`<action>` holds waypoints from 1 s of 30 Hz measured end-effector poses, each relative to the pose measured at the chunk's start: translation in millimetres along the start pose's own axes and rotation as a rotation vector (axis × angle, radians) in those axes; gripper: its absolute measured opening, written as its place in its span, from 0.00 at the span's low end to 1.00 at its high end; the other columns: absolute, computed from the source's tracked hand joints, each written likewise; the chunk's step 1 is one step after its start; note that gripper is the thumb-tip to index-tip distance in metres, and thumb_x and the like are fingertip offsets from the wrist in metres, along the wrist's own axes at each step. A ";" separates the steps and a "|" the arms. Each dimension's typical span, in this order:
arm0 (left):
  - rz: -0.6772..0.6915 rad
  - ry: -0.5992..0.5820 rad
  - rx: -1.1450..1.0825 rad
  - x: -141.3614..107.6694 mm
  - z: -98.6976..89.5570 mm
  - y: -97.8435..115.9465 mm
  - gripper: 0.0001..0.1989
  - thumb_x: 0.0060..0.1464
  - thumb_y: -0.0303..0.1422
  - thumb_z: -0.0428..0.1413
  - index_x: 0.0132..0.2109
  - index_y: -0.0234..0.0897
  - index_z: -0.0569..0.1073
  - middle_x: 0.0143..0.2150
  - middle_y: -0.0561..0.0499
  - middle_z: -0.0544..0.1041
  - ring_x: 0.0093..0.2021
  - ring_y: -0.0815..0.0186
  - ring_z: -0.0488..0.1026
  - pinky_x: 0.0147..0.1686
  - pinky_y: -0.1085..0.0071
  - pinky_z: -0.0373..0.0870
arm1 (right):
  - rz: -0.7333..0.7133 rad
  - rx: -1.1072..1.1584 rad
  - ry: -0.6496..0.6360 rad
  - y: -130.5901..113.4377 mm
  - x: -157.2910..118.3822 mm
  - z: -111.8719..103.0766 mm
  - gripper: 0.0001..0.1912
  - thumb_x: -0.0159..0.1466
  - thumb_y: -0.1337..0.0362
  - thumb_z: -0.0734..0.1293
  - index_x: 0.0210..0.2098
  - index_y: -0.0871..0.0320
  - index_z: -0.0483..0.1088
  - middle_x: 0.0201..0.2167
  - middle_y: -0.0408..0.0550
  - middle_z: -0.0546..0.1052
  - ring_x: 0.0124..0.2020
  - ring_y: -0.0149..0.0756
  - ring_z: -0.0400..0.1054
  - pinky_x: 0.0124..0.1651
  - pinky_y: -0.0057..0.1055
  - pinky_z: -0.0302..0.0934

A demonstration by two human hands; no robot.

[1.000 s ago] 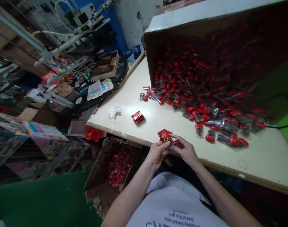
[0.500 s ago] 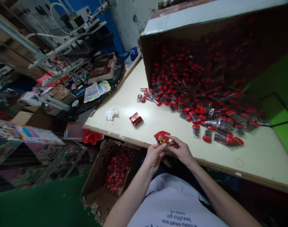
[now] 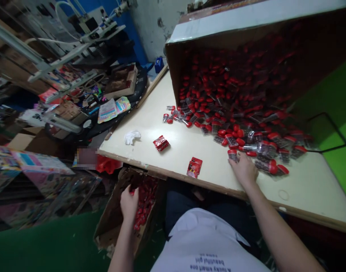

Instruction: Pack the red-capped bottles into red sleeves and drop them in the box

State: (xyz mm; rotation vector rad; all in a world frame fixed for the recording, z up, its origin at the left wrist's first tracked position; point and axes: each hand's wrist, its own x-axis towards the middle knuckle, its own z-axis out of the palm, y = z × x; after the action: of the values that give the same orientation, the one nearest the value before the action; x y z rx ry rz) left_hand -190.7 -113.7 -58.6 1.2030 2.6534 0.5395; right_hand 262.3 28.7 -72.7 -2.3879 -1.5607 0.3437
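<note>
My left hand [image 3: 129, 203] is over the cardboard box [image 3: 107, 215] below the table edge. Its thumb and fingers close around a small red item [image 3: 132, 193], mostly hidden by them. On the table my right hand [image 3: 244, 170] has its thumb and fingers around a small clear jar [image 3: 232, 154] with a red cap and dark contents, at the near edge of the pile. The hand covers part of it. Between the hands, two red printed cards [image 3: 193, 168] lie overlapping near the front edge. A stack of red cards [image 3: 160, 143] sits farther left.
A large carton [image 3: 173, 75] lies on its side, spilling red-capped jars [image 3: 212, 102] onto the white table [image 3: 173, 162]. Crumpled white tissue [image 3: 132, 137] and a rubber band [image 3: 283, 195] lie there too. A machine with a black round table [image 3: 116, 121] stands at left.
My hands have parted: the left went down and left over the box, the right went across to the jars. The red cards they held now lie on the table.
</note>
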 end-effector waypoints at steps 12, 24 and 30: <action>0.254 -0.385 -0.160 -40.8 99.8 199.5 0.09 0.43 0.40 0.61 0.26 0.39 0.73 0.30 0.49 0.74 0.34 0.62 0.69 0.39 0.67 0.60 | -0.101 0.469 -0.227 -12.0 -55.2 7.0 0.23 0.50 0.47 0.67 0.38 0.57 0.73 0.30 0.47 0.77 0.25 0.37 0.69 0.29 0.30 0.58; 0.054 -0.546 -0.648 -36.6 92.9 195.0 0.07 0.41 0.33 0.60 0.19 0.40 0.74 0.20 0.49 0.73 0.31 0.61 0.69 0.35 0.69 0.59 | -0.275 0.462 -0.269 -81.3 -54.9 31.6 0.12 0.54 0.56 0.66 0.35 0.56 0.73 0.30 0.45 0.76 0.33 0.37 0.69 0.37 0.31 0.60; -0.007 -0.530 -0.765 -31.1 88.0 190.6 0.04 0.42 0.31 0.58 0.23 0.37 0.75 0.23 0.49 0.74 0.27 0.65 0.67 0.32 0.71 0.58 | -0.304 0.434 -0.233 -80.4 -55.7 36.3 0.11 0.54 0.58 0.66 0.34 0.57 0.72 0.30 0.46 0.76 0.33 0.37 0.69 0.38 0.32 0.59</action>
State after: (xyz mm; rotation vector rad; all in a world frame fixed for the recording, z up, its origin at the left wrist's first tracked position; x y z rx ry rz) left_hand -12.1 0.7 -63.6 0.9163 1.7465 0.9548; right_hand 159.4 11.8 -75.9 -1.8046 -1.7047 0.8218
